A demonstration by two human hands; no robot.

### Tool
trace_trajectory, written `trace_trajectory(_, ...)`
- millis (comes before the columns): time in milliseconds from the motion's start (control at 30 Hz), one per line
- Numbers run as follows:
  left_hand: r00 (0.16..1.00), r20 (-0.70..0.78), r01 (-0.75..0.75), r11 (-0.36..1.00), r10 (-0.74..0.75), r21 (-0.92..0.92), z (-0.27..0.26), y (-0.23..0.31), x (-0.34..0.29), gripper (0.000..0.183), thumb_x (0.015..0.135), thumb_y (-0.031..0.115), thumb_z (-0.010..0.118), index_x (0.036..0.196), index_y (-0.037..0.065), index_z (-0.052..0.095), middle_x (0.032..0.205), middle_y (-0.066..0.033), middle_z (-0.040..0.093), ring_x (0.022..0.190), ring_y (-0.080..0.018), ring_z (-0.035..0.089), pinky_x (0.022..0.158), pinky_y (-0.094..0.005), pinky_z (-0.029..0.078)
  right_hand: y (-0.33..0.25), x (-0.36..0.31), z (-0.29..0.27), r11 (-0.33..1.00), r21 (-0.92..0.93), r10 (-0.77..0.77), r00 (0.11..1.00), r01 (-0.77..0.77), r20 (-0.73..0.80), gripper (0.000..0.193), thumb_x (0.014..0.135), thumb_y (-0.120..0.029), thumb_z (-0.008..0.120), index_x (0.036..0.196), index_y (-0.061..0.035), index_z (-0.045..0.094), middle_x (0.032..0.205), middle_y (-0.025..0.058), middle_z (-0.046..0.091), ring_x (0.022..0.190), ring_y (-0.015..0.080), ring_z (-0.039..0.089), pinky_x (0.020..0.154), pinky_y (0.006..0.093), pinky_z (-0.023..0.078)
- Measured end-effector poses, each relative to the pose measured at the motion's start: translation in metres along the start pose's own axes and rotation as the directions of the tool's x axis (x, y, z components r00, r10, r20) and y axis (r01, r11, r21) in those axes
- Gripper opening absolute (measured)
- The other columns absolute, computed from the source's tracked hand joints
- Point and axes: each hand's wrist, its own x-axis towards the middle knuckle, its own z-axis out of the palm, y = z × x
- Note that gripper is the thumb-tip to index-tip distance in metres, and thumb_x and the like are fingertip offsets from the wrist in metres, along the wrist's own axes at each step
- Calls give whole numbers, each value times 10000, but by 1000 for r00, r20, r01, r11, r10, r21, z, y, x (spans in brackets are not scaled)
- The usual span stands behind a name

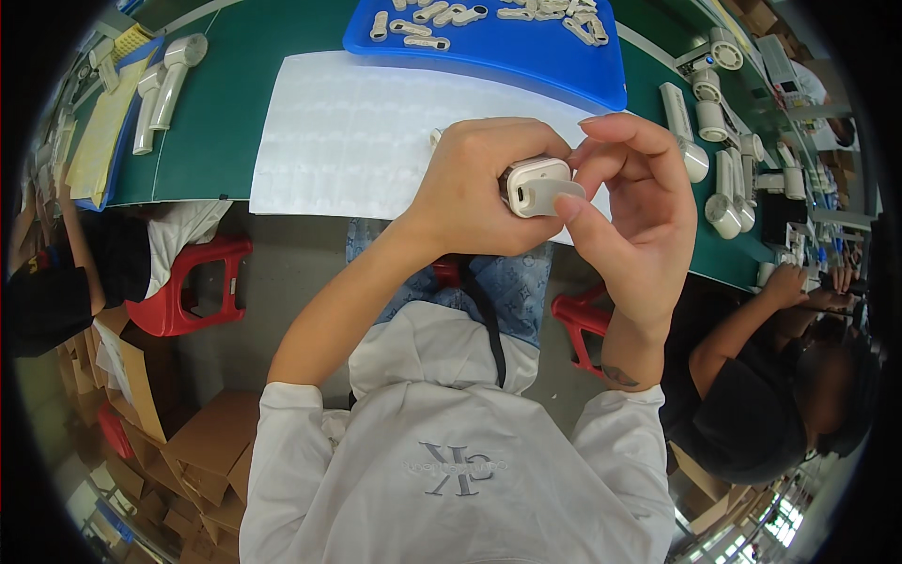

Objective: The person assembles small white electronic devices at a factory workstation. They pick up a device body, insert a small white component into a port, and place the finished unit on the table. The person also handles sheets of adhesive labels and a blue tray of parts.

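Wrapping a white device (542,170) tightly, the left hand (479,183) holds it above a white sheet (329,132), long axis entering the fist, ported end facing up and right. The right hand (644,202) thumbs its grey flap (542,201); whether that grip pinches is unclear. Beyond sits a blue tray (489,58).

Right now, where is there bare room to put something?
Free: white sheet left of the left hand; green tabletop between that sheet and the leftmost white devices. Crowded: blue tray's far half, with pale parts; tabletop right of the sheet, with more devices.
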Motion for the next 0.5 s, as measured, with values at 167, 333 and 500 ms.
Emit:
trace_trajectory(167,1000,-6,4,1000,-4,-5,0,1,0,223,610,143,756,797,69,659,712,-71,654,633,-254,635,575,-329,492,1,0,0,1000,-11,-3,1000,4,5,477,716,61,700,1168,3,557,794,6,576,784,92,562,838,269,429)
trace_trajectory(333,1000,1,-1,1000,1,-4,0,0,0,223,621,154,761,802,67,664,717,-71,659,636,-247,640,577,-323,495,1,1,0,1000,-7,-12,1000,12,6,473,717,61,698,1165,3,559,792,6,573,783,93,559,840,270,429)
trace_trajectory(500,1000,3,5,1000,-5,-9,0,0,0,221,624,156,761,802,66,665,714,-72,657,629,-246,638,572,-323,494,2,0,0,1000,3,-5,1000,5,3,473,716,61,697,1165,0,562,786,4,572,783,93,558,846,274,429)
